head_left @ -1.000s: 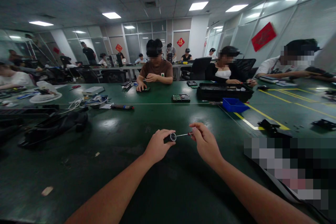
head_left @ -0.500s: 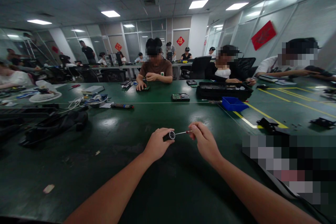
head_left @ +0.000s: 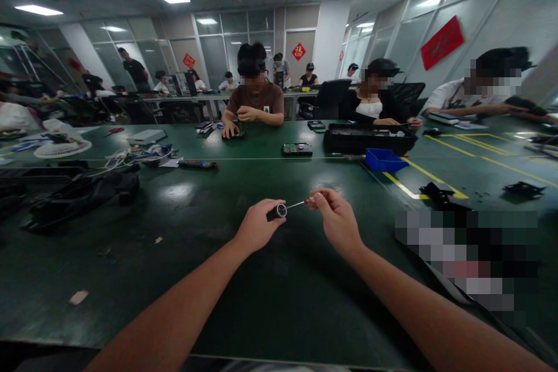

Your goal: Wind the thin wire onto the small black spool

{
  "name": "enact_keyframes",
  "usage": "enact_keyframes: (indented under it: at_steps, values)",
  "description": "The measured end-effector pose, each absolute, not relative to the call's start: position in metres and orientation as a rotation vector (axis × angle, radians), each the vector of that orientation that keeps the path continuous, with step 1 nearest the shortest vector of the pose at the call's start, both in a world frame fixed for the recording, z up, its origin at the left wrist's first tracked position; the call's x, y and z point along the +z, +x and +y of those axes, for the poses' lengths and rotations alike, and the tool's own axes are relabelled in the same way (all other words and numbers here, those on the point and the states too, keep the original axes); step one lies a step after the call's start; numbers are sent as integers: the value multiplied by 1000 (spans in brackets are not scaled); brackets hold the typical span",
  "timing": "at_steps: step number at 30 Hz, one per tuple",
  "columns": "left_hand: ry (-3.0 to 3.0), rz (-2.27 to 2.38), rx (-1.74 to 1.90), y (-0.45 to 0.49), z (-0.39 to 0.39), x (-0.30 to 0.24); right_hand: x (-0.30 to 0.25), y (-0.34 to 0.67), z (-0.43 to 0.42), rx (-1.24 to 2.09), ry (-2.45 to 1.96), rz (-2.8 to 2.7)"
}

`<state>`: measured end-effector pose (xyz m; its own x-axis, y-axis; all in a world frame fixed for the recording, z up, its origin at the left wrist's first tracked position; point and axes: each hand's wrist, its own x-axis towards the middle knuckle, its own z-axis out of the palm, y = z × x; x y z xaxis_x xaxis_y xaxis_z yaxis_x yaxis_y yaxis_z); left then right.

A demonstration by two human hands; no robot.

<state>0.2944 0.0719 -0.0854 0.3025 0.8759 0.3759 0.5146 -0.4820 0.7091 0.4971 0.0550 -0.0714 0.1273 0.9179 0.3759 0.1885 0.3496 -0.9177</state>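
My left hand [head_left: 257,225] is closed around a small black cylindrical part [head_left: 276,213] with a pale ring at its open end, which faces right. In my right hand [head_left: 335,215] is a screwdriver [head_left: 297,204], its reddish handle pinched between thumb and fingers. The thin metal shaft points left, with its tip at the ringed end of the part. Whether the tip touches anything inside is too small to tell. Both hands are above the green table [head_left: 270,314], and my fingers hide much of the part and the handle.
Beyond my hands lie a hard drive [head_left: 297,149], a blue bin [head_left: 385,160], a long black housing [head_left: 370,138] and a dark pen-shaped tool [head_left: 198,164]. Black plastic parts [head_left: 87,192] and a white fan [head_left: 62,146] are at left. Co-workers sit across the table.
The view has tilted down slightly, so the scene sits higher and the near table edge shows. My hands keep the same hold on the part and the screwdriver.
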Motion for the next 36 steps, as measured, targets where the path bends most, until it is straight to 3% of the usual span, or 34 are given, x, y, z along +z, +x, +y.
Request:
enact_keyframes:
  at_steps: [6, 12, 19, 36]
  values:
    - [2173, 1198, 1059, 294, 72, -84, -76, 497, 60, 788, -1100, -1259]
    - [2217, 1167, 1011, 292, 69, -81, -79, 501, 71, 1151, -1019, -994]
    - [2194, 1234, 990, 291, 70, -82, -77, 499, 63, 839, -1069, -1196]
    - [2210, 1248, 1006, 290, 71, -85, -60, 499, 49, 548, -1298, -1450]
